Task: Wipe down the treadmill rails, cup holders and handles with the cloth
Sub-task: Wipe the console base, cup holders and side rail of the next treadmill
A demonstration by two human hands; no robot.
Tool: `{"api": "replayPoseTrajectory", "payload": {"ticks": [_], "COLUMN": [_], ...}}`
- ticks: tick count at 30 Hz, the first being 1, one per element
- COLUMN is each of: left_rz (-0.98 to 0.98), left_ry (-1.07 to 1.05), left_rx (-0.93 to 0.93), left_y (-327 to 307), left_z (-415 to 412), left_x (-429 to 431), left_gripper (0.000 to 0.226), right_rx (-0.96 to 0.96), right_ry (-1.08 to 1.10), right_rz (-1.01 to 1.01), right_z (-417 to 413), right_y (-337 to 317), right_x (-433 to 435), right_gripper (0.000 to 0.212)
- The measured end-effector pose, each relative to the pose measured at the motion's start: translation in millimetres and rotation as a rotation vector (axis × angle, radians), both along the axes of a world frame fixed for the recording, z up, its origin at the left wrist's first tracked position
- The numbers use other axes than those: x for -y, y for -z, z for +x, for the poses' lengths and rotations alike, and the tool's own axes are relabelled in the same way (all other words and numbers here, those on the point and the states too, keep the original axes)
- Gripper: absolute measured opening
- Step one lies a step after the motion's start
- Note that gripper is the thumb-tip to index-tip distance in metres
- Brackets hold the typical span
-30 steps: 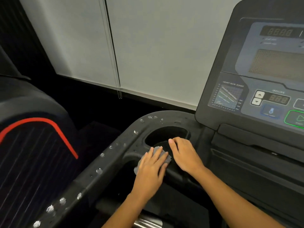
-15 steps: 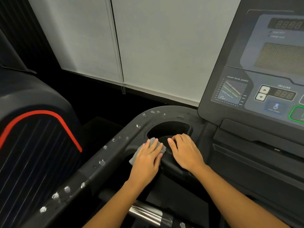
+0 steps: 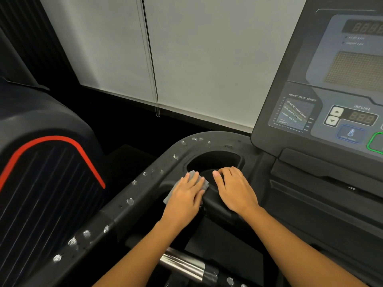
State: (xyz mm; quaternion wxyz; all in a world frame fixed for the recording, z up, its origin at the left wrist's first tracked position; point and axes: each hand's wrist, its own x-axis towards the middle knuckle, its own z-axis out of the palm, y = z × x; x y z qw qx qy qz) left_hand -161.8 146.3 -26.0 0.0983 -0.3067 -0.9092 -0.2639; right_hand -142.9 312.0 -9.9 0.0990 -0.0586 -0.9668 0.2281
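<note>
Because the cloth [image 3: 170, 195] is soft and limp, it should bunch unless pinned flat; the left grip [image 3: 186, 195] presses it, fingers straight, beside the cup holder [image 3: 207, 150], while the right grip [image 3: 234, 189] rests flat, empty.

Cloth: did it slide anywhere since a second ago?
Yes. The cloth slid a little left along the cup holder front rim, toward the spotted rail, under the left hand.
</note>
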Motion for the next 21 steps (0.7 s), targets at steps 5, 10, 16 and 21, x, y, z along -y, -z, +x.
{"api": "replayPoseTrajectory", "payload": {"ticks": [5, 10, 16, 21], "left_rz": [-0.013, -0.011, 0.282, 0.63], "left_ry": [-0.139, -0.133, 0.046, -0.181], "left_rx": [0.026, 0.0, -0.042, 0.302], "left_y": [-5, 4, -17, -29], "left_z": [-27, -23, 8, 17], "left_x": [13, 6, -7, -13], "left_gripper": [0.044, 0.035, 0.023, 0.023], "right_rx": [0.017, 0.002, 0.008, -0.064], "right_ry": [0.014, 0.0, -0.068, -0.038], "right_rz": [-0.023, -0.009, -0.061, -0.425], "right_z": [2, 3, 2, 6], "right_y": [-1, -3, -3, -20], "right_x": [0, 1, -2, 3], "right_gripper": [0.048, 0.047, 0.043, 0.036]}}
